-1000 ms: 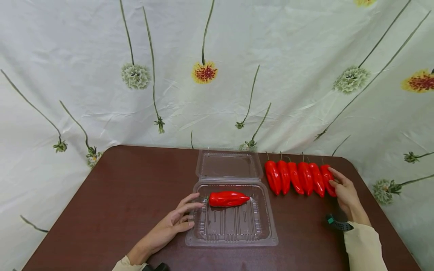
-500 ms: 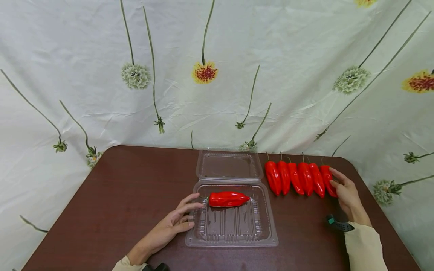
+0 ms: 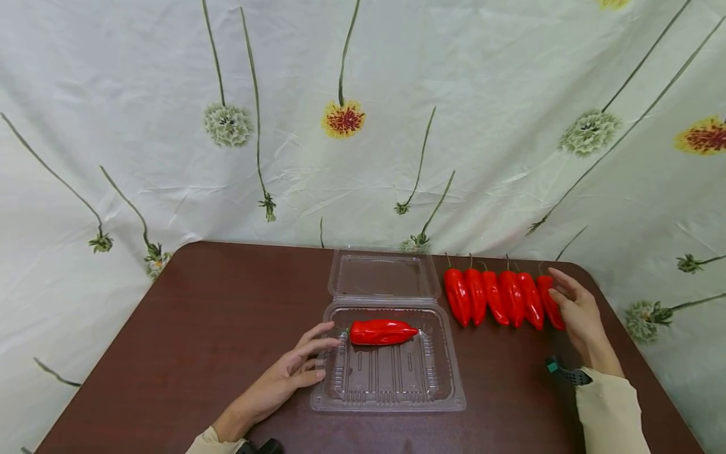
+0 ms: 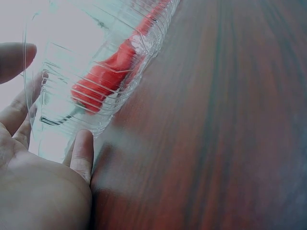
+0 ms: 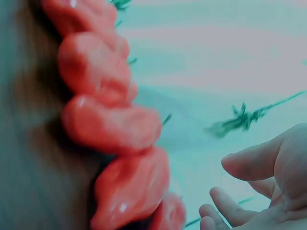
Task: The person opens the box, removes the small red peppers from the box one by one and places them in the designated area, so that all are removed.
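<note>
A clear plastic clamshell box [image 3: 391, 407] lies with its lid folded back on the table. Inside its far half is one red pepper [image 3: 382, 332], stem to the left. My left hand [image 3: 280, 375] rests at the box's left side, fingers relaxed along the rim and wall; in the left wrist view the fingertips [image 4: 83, 146] are against the plastic. Several red peppers [image 3: 512, 297] form a row to the right of the box. My right hand [image 3: 580, 315] is beside the rightmost pepper [image 3: 547, 301], and the right wrist view shows thumb and fingers apart with nothing between them.
The box's lid [image 3: 382, 277] extends toward the back edge of the dark brown table [image 3: 244, 296]. A pale cloth with printed flowers [image 3: 368, 164] hangs right behind the table. The pepper stems point at this cloth.
My right hand has lifted slightly up and away from the rightmost pepper, its fingers spreading. The peppers stay in their row, and my left hand has kept its place at the box.
</note>
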Motion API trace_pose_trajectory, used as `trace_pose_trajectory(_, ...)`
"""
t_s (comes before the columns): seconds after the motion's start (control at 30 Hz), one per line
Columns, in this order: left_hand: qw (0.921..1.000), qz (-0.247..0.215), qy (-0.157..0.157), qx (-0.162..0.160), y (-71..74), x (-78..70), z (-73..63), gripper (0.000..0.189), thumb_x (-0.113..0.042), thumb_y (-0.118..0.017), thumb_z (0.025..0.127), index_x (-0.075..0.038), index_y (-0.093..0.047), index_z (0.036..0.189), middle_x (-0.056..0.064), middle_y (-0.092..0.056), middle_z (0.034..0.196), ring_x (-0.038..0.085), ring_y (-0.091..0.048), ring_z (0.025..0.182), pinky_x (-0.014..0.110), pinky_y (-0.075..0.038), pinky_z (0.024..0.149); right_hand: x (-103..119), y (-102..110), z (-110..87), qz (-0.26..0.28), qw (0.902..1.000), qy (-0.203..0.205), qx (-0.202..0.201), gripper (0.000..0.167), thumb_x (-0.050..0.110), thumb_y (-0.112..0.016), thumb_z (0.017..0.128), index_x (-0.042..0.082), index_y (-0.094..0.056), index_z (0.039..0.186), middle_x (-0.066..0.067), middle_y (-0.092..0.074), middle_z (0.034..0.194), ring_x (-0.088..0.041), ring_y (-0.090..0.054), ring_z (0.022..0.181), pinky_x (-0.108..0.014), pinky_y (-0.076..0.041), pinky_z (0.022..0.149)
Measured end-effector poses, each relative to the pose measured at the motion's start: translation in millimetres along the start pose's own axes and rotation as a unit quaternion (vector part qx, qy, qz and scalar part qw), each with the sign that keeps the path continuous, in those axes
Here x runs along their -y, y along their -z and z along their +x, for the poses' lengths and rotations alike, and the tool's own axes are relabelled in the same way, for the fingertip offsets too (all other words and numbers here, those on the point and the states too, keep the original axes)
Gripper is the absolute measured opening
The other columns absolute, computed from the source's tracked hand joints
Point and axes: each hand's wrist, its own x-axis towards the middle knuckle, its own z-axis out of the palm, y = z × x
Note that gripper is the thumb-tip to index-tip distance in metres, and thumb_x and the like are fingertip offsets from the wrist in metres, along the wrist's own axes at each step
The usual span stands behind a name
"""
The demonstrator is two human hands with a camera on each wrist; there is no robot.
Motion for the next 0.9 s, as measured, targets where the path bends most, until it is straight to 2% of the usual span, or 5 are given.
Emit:
trace_pose_trajectory(0.17,0.9999,0.002,0.016,-0.005,-0.3,-0.5,0.2,0.049,0.0,-0.05,0.101,-0.004,-0.042,0.149,0.017,-0.002,0.166,-0.002,-0.029,0.142,0.023,-0.035,0.106,20.1,-7.4,-5.8,0.008,0.9995,0.025,0.02,0.052,0.021,-0.046,0.107,0.02,-0.034,0.157,-0.018,-0.03,0.161,-0.036,-0.033,0.139,-0.007,-0.041,0.087)
trace_pose_trajectory(0.33,1.0,-0.001,0.007,0.001,-0.9,-0.8,0.0,0.049,0.0,-0.049,0.102,0.0,-0.039,0.15,0.02,0.0,0.165,-0.002,-0.029,0.142,0.022,-0.035,0.106,42.7,-21.1,-15.0,0.021,0.9958,0.062,0.064,0.052,0.022,-0.051,0.106,0.013,-0.039,0.155,-0.015,-0.036,0.154,-0.024,-0.04,0.128,-0.01,-0.042,0.088)
trace_pose_trajectory(0.43,1.0,-0.005,0.002,0.002,-1.2,-1.6,-0.4,0.05,0.001,-0.049,0.102,0.001,-0.039,0.15,0.021,0.001,0.165,-0.002,-0.029,0.142,0.022,-0.035,0.106,61.4,-30.2,-19.6,-0.002,0.991,0.09,0.099,0.051,0.023,-0.053,0.105,0.008,-0.041,0.152,-0.017,-0.04,0.152,-0.026,-0.042,0.13,-0.024,-0.043,0.096)
trace_pose_trajectory(0.6,1.0,-0.003,-0.002,0.001,-1.3,-1.6,0.9,0.049,0.001,-0.049,0.101,0.0,-0.04,0.149,0.021,-0.001,0.165,-0.001,-0.03,0.142,0.023,-0.035,0.106,92.9,-43.8,-25.5,-0.031,0.9789,0.125,0.159,0.048,0.025,-0.058,0.102,0.01,-0.049,0.147,-0.016,-0.045,0.148,-0.035,-0.038,0.136,-0.056,-0.035,0.106)
trace_pose_trajectory(0.9,1.0,-0.003,0.001,0.0,-0.5,0.1,0.0,0.05,0.001,-0.049,0.101,0.0,-0.04,0.15,0.02,-0.002,0.165,0.0,-0.031,0.142,0.022,-0.036,0.105,129.2,-73.5,-30.4,-0.044,0.9482,0.164,0.268,0.041,0.027,-0.066,0.098,0.018,-0.059,0.137,-0.003,-0.052,0.148,-0.029,-0.042,0.14,-0.057,-0.035,0.11)
